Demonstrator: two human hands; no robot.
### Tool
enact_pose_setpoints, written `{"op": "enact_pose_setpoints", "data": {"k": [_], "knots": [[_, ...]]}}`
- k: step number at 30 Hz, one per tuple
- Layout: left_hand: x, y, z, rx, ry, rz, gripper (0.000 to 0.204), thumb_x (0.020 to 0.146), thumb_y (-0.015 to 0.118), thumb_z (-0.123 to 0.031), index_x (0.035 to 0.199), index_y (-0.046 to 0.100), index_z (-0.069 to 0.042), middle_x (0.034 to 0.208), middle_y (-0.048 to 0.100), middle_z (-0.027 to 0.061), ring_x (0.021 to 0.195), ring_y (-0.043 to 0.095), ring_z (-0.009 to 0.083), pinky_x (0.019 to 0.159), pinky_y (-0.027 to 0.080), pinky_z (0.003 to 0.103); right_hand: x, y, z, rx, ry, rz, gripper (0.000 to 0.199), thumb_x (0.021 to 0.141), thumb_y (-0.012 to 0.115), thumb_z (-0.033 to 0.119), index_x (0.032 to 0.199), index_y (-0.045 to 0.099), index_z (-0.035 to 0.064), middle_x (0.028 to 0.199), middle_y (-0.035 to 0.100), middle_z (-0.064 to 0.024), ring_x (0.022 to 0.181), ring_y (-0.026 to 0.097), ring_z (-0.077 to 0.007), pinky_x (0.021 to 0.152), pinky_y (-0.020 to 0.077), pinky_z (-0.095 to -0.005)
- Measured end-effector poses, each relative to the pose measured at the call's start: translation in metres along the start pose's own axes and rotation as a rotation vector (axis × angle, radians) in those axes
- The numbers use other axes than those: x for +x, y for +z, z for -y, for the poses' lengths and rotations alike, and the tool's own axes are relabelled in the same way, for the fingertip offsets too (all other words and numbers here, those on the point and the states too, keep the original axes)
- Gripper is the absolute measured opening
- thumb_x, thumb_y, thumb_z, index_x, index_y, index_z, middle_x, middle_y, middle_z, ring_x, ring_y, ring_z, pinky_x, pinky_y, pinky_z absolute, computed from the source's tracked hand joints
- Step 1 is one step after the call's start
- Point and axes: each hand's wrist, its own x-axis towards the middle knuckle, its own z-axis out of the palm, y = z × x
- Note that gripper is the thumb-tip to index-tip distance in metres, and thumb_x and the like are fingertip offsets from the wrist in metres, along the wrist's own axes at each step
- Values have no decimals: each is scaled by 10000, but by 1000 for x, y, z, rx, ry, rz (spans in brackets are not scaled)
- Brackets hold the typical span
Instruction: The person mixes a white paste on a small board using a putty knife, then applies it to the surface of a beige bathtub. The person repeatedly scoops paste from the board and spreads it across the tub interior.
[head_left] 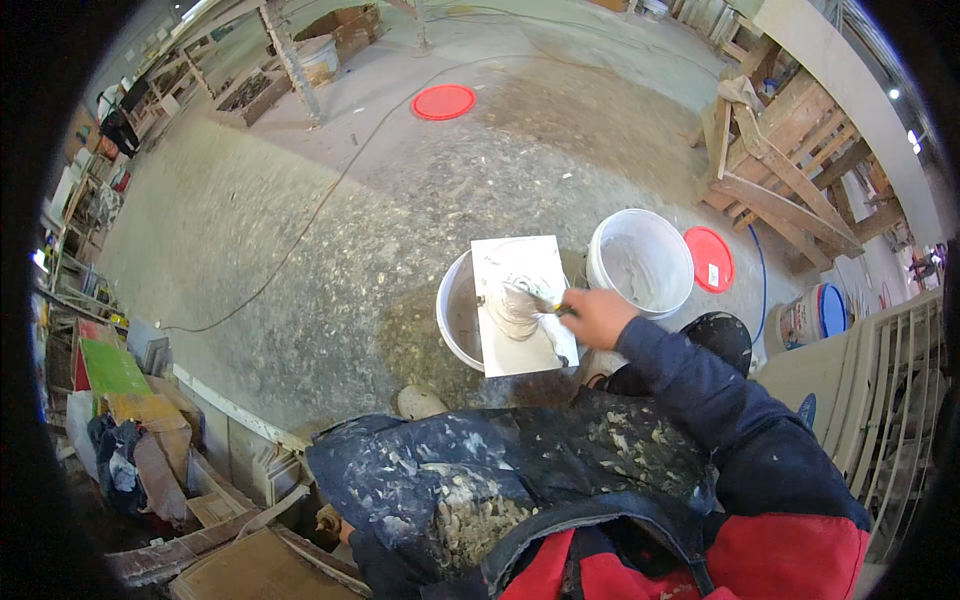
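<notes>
My right hand (598, 318) is closed around the handle of a putty knife (540, 302), whose blade rests on a white board (500, 345). Swirls of wet white paste (512, 290) cover the middle of that board. The board lies across the mouth of a white bucket (458, 318), hiding much of it. Low on the left, a small part of my left hand (346, 532) shows past my stained dark apron (400, 460), close to some wooden pieces; its fingers are hidden.
A second white bucket (640, 262) stands to the right, with a red lid (710, 260) beside it. Another red lid (443, 102) lies farther off. A dark cable (320, 205) crosses the floor. Wooden crates (790, 150) stand at right; scraps and bags (140, 430) crowd the left.
</notes>
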Motion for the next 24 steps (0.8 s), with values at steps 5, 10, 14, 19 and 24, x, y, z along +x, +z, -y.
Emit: {"op": "enact_pose_setpoints", "data": {"k": [5, 10, 14, 19, 24], "knots": [[-76, -10, -28, -25, 129, 438, 570, 978, 599, -325, 1383, 514, 66, 1310, 610, 176, 1176, 596, 284, 1021, 466, 423, 36, 3, -23, 31, 112, -153, 271, 899, 620, 293, 993, 640, 39, 893, 699, -222, 869, 672, -419, 765, 525, -512], [-242, -41, -127, -403, 409, 1116, 496, 1035, 532, -316, 1363, 538, 56, 1344, 585, 134, 1244, 540, 241, 1076, 401, 414, 16, 8, 13, -63, 24, -23, 251, 945, 550, 223, 1063, 581, 4, 894, 690, -262, 875, 673, -441, 804, 531, -537], [-358, -57, -181, 267, 1305, 809, 460, 894, 697, -221, 1293, 604, -11, 1360, 559, 189, 1289, 506, 340, 1103, 368, 449, 17, -6, -11, 31, 5, 4, 299, 930, 579, 273, 1062, 597, 5, 921, 692, -251, 894, 670, -430, 825, 525, -522], [-389, -2, -174, 614, 1670, 558, 478, 762, 757, -76, 1227, 646, -63, 1269, 590, 162, 1229, 538, 330, 1036, 418, 424, 13, 1, -11, 54, 15, -21, 279, 927, 601, 272, 1038, 615, 17, 933, 695, -236, 906, 665, -423, 811, 513, -509], [-343, 32, -208, 150, 758, 941, 497, 847, 690, -33, 1318, 554, 43, 1225, 606, 109, 1121, 588, 229, 952, 467, 342, 10, -1, -26, 121, -3, -7, 287, 919, 570, 245, 1038, 623, -11, 963, 693, -258, 930, 666, -435, 845, 517, -529]]}}
